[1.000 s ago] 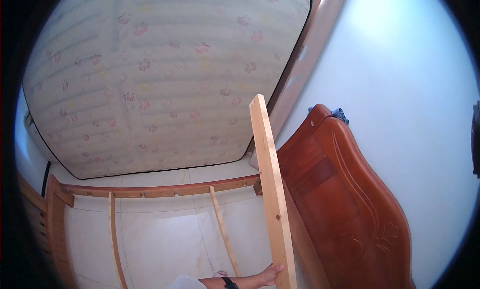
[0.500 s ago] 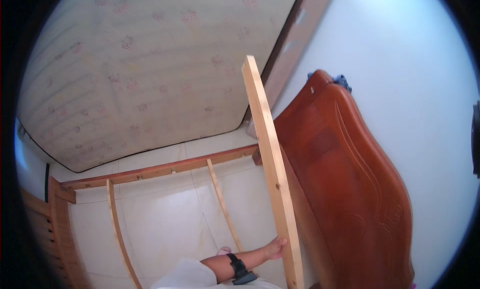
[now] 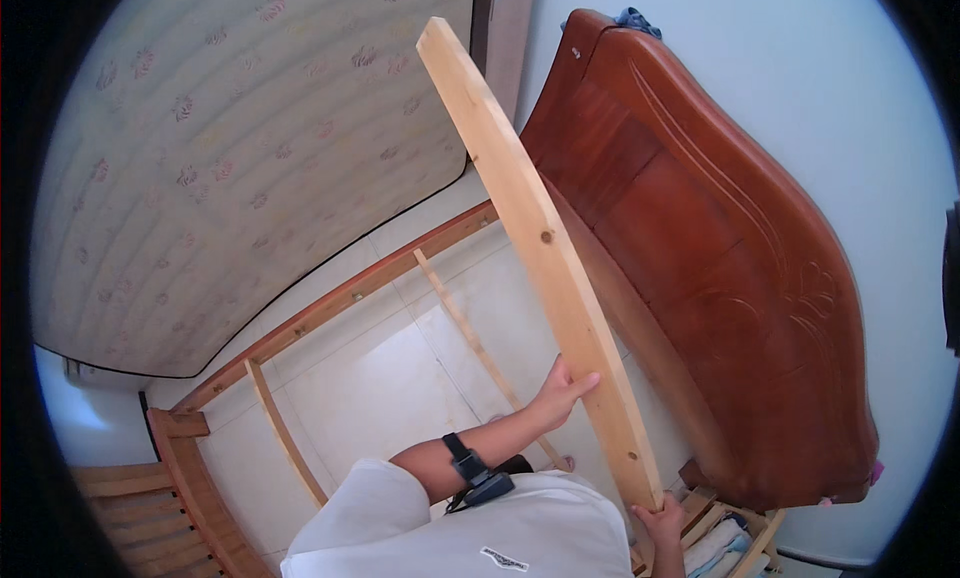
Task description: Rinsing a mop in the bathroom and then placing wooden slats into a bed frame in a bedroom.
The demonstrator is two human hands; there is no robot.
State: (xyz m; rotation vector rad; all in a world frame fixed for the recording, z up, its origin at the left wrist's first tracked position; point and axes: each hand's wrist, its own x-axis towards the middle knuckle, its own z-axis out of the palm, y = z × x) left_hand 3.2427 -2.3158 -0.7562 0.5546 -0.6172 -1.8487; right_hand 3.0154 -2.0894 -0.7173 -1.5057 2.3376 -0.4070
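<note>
A long pale wooden board [image 3: 547, 240] with dark knots slants across the middle, its far end raised toward the upper left. My left hand [image 3: 566, 392] is closed round the board's left edge, the thumb lying on its face. At the board's near end my right hand [image 3: 660, 523] grips the end from below, its fingers partly hidden. Beneath the board lies a wooden bed frame, with a side rail [image 3: 330, 313] and two thin slats, one [image 3: 283, 430] to the left and another [image 3: 470, 338] nearer the board. The carved red-brown headboard [image 3: 690, 248] stands close on the right.
A patterned mattress [image 3: 230, 138] leans upright at the far left. The slatted footboard [image 3: 190, 488] stands at the lower left. White floor tiles [image 3: 370, 408] show inside the frame. Beside my right hand is a wooden crate [image 3: 765, 538] with folded cloth in it.
The view has shifted, and the board now tilts more to the left. My right hand has come into view at its near end. My left hand still holds the board.
</note>
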